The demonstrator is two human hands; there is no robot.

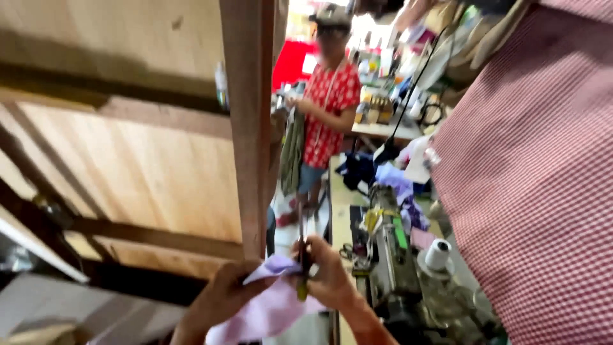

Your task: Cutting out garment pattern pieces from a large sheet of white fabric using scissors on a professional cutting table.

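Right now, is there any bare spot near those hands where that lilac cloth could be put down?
A pale strip of table lies bare between the wooden post and the sewing machine. Right of the machine it is crowded: a white thread spool, fabric scraps, checked red cloth. Both the left hand and right hand hold the lilac cloth.

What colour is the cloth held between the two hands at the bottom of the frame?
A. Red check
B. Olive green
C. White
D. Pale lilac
D: the cloth pinched between the left hand and the right hand is pale lilac.
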